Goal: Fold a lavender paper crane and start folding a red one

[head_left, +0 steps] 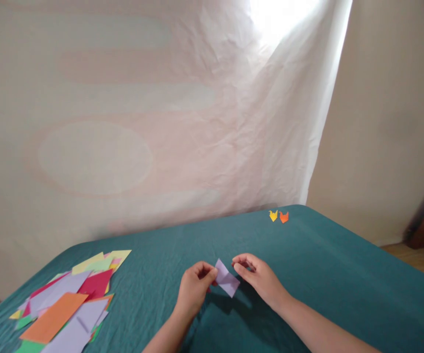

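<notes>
My left hand (194,287) pinches the left edge of a small lilac paper piece (226,280) just above the teal tablecloth (330,274). The paper looks folded and tilts down to the right. My right hand (258,274) hovers beside the paper's right end with curled fingers, its thumb and forefinger close to the paper; I cannot tell whether they touch it.
A loose pile of coloured paper sheets (68,304) in lilac, orange, red, yellow and green lies at the near left. A small folded yellow paper figure (273,215) and an orange one (283,216) sit at the table's far edge. A white sheet hangs behind.
</notes>
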